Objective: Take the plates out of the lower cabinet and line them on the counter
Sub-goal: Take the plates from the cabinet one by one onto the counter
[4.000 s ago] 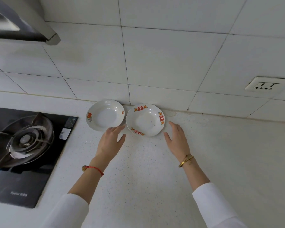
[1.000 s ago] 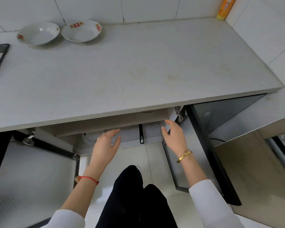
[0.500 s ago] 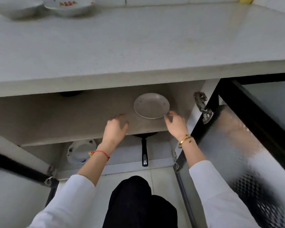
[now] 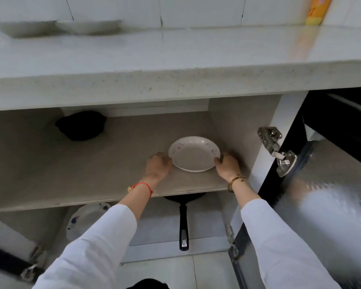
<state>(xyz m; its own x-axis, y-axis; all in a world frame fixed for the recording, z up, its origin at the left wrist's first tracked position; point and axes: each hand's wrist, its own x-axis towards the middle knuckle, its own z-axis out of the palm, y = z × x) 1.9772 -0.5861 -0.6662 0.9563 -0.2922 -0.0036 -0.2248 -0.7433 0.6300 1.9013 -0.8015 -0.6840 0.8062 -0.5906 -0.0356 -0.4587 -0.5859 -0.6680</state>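
Observation:
A white plate with faint floral marks (image 4: 194,154) lies on the upper shelf (image 4: 92,180) of the open lower cabinet. My left hand (image 4: 157,165) touches its left rim and my right hand (image 4: 227,165) touches its right rim, fingers curled at the edges; the plate rests on the shelf. Two plates (image 4: 56,28) stand side by side at the far left of the counter (image 4: 175,51), seen edge-on. Another plate with blue marks (image 4: 86,215) leans on the bottom shelf, partly hidden by my left sleeve.
A black pot (image 4: 81,126) sits at the back left of the upper shelf. A black frying pan (image 4: 183,222) lies below, handle toward me. The cabinet door (image 4: 321,205) stands open at right with its metal hinge (image 4: 275,151). A yellow bottle (image 4: 316,11) stands at the counter's back right.
I have crouched lower, so the view is closer to the shelf. Both hands have moved forward from the shelf edge to the two sides of the plate.

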